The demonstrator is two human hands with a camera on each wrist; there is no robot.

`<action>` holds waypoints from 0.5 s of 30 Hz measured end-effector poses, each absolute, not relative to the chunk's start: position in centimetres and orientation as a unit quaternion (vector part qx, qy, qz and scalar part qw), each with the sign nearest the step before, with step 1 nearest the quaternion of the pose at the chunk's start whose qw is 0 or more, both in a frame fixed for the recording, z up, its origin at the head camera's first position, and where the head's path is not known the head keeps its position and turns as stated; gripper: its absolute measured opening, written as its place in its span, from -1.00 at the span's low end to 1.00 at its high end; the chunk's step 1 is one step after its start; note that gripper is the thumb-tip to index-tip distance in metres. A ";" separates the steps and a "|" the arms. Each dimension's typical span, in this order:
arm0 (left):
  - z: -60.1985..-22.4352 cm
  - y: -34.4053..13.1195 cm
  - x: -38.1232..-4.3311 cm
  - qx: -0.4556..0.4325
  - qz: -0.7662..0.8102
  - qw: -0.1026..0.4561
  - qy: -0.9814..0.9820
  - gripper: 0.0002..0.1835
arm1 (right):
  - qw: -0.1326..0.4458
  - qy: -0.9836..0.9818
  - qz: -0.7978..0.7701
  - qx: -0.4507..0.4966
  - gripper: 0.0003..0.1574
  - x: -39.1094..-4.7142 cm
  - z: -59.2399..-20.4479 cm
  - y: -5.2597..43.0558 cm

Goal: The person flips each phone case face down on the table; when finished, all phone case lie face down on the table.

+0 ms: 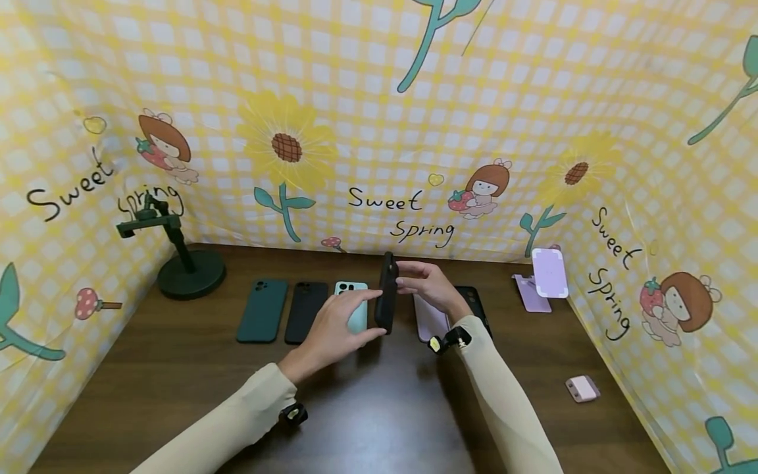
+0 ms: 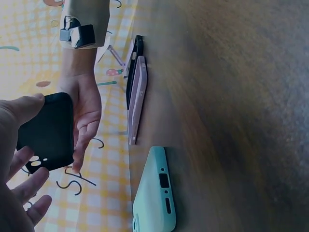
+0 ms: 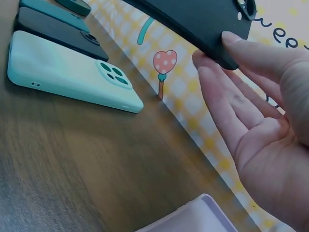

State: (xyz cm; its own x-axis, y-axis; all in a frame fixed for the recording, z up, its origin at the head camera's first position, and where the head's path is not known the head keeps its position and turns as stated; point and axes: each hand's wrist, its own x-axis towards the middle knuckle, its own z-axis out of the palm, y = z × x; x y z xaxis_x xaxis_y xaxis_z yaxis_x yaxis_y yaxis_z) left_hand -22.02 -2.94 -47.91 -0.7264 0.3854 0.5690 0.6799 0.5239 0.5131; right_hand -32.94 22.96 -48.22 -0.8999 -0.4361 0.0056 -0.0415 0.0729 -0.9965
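A black phone case (image 1: 387, 296), with camera cutouts at one end, is held up on edge above the table between both hands. My left hand (image 1: 333, 329) grips it from the left, the thumb at its lower end. On the other side my right hand (image 1: 431, 286) pinches it near the far end; the right wrist view shows the thumb (image 3: 236, 43) on one face and fingers behind. Below and left lies a mint phone case (image 3: 67, 72), partly covered by the left hand in the head view. Under the right wrist rests a lavender phone case (image 1: 429, 319).
Left of the mint case lie a dark case (image 1: 303, 313) and a teal case (image 1: 262, 311). Another black case (image 1: 476, 306) shows behind the right wrist. A green stand (image 1: 192, 273), a lavender phone stand (image 1: 551, 273) and a white plug (image 1: 583, 388) flank them. Checked cloth (image 1: 367, 145) walls the table.
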 end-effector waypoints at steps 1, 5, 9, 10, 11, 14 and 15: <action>-47.9 -3.0 -22.0 -0.311 -0.374 0.202 -0.850 -0.28 | 0.145 0.721 -0.658 -0.163 -0.41 -33.0 -48.1 22.9; -48.1 -3.1 -22.0 -0.300 -0.370 0.212 -0.853 -0.31 | 0.134 0.731 -0.654 -0.142 -0.42 -33.0 -47.8 22.9; -48.4 -3.0 -21.9 -0.280 -0.381 0.211 -0.855 -0.33 | 0.124 0.743 -0.644 -0.130 -0.42 -33.0 -47.6 22.9; -48.6 -2.9 -21.8 -0.275 -0.383 0.210 -0.857 -0.34 | 0.121 0.749 -0.639 -0.127 -0.42 -33.0 -47.5 22.9; -48.7 -2.9 -21.8 -0.268 -0.385 0.204 -0.859 -0.35 | 0.118 0.756 -0.632 -0.125 -0.42 -33.0 -47.5 22.9; -49.0 -2.6 -21.7 -0.242 -0.397 0.171 -0.869 -0.37 | 0.108 0.778 -0.607 -0.118 -0.44 -33.1 -47.5 23.0; -49.1 -2.4 -21.7 -0.232 -0.399 0.155 -0.873 -0.36 | 0.104 0.786 -0.599 -0.115 -0.45 -33.0 -47.5 23.1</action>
State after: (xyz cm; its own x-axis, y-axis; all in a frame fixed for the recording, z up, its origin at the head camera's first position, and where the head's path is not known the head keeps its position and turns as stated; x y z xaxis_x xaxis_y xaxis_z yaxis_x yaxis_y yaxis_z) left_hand -21.72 -2.44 -49.12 -0.8439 0.2817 0.4566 0.5297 0.5730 0.6254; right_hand -33.05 23.08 -47.47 -0.9518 -0.3057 -0.0258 -0.0561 0.2561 -0.9650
